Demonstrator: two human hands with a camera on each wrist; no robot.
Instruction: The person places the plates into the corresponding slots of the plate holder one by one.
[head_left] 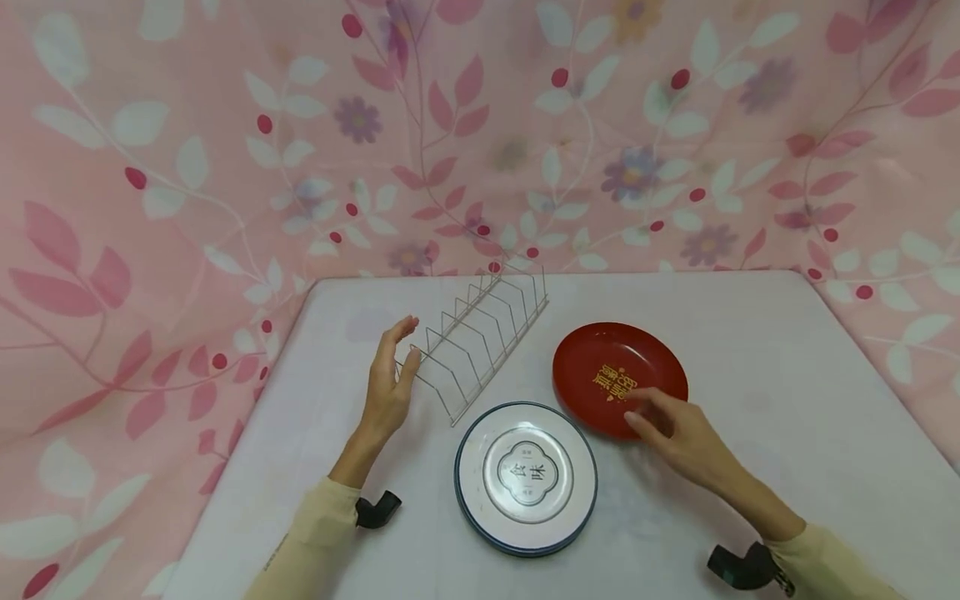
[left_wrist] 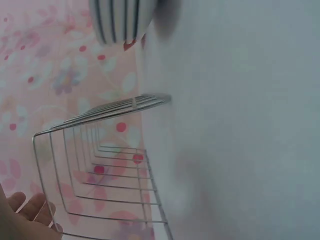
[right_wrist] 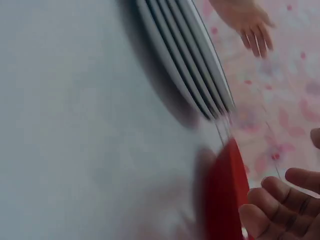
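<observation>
My left hand is beside the near left end of a silver wire dish rack, fingers raised and thumb apart from them. In the left wrist view its fingers show by the rack's end wires; whether they touch, I cannot tell. Over the near right edge of a red plate with gold characters hovers my right hand, its fingers loosely bent and nothing held. In the right wrist view, fingertips appear beside the red rim. Nearer me sits a stack of white, blue-rimmed plates, one on another.
All of this stands on a white-covered table. A pink floral cloth hangs behind and around the table's far edge. Black wrist cameras are strapped at both sleeves.
</observation>
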